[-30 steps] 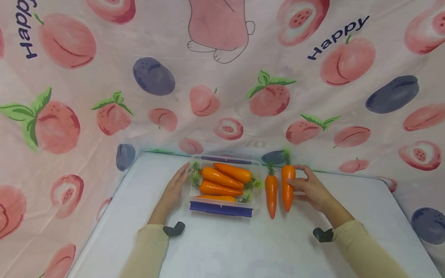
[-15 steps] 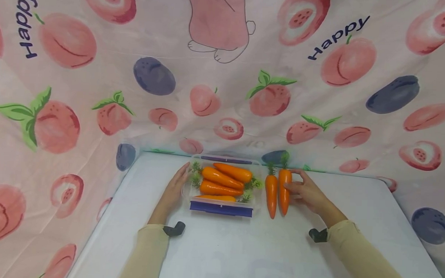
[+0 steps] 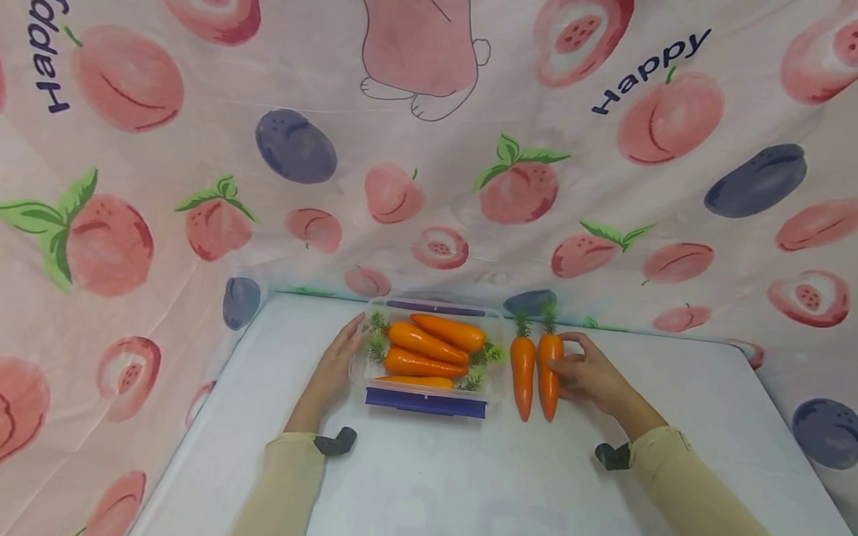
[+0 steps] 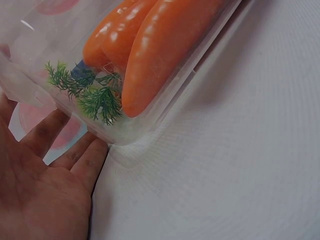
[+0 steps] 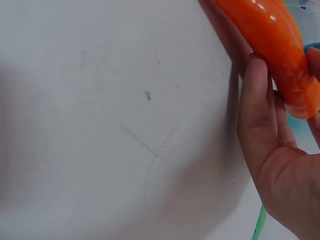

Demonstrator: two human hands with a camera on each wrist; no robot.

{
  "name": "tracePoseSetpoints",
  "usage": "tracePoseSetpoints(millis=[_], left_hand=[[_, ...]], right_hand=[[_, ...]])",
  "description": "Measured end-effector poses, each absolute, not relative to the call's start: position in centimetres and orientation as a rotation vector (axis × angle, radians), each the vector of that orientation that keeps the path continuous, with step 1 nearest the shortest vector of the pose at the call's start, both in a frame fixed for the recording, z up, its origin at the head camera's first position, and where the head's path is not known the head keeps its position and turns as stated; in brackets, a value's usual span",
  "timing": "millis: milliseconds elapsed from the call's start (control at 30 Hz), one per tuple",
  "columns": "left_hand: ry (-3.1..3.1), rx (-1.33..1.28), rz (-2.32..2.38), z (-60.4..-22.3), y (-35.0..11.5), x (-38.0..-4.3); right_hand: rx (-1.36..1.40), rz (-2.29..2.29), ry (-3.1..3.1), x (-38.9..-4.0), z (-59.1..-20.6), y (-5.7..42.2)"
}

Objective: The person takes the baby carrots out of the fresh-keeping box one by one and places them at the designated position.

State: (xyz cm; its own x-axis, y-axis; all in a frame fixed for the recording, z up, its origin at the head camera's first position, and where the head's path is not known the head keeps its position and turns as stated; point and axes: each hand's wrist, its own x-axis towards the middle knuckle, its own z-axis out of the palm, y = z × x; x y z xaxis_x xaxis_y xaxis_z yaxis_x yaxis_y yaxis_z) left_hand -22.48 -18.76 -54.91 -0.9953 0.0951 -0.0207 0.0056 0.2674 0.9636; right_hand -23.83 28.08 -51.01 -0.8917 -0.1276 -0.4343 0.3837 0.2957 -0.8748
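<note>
A clear plastic container (image 3: 498,318) with blue clips holds several orange carrots (image 3: 426,343) with green tops. Fingers straight, my left hand (image 3: 336,363) touches its left wall; the left wrist view shows the fingertips against the container's corner (image 4: 125,135). To the right of the container, two carrots lie side by side, tops toward the back. The nearer one to the container is a loose carrot (image 3: 522,378). My right hand (image 3: 595,376) holds the other carrot (image 3: 549,383) between thumb and fingers, also seen in the right wrist view, where fingers flank the carrot (image 5: 275,40).
A white table (image 3: 421,481) carries everything. Behind it hangs a pink fruit-print cloth (image 3: 432,165), meeting the table's back edge close behind the container and carrots.
My right hand has moved left and slightly toward me with its carrot, bringing it close beside the other loose one. The left hand and the container have stayed in place.
</note>
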Motion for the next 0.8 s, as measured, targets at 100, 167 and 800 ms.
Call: tracePoseSetpoints(millis=[100,167,800], left_hand=[[2.437,0.1,1.854,-54.75,-18.72,-22.42],[2.439,0.105,1.852,-54.71,-18.71,-22.4],[2.461,0.129,1.86,-55.13,-18.86,-22.51]], right_hand=[[0.237,-1.621,2.151,-23.72,-50.98,27.98],[0.236,-1.612,2.158,-23.69,-51.0,27.91],[0.239,-1.563,2.203,-24.03,-51.43,27.63]])
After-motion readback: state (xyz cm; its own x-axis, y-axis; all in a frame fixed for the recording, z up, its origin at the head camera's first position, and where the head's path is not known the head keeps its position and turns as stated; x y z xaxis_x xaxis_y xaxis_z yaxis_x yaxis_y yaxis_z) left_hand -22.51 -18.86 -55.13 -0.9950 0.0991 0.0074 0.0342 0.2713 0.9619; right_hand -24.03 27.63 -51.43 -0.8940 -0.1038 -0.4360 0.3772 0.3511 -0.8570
